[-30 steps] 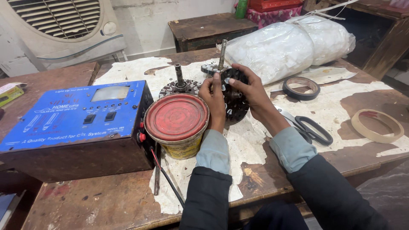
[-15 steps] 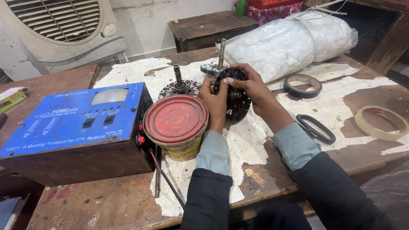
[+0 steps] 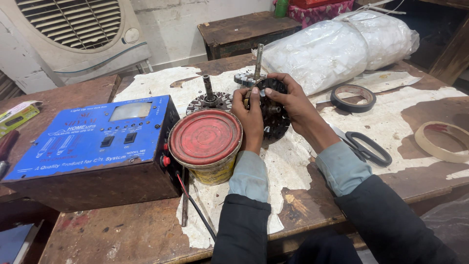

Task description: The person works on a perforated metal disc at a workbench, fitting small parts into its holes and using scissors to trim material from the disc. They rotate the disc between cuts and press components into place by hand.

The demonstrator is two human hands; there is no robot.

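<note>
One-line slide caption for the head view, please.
Both hands, left hand and right hand, grip a dark round motor stator beside a red-lidded tin and blue electrical box.

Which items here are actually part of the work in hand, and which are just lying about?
In hand:
left hand and right hand, both gripping the dark stator.

Lying about:
red-lidded tin
blue box
rotor
scissors
black tape roll
tan tape roll
plastic bags
</note>
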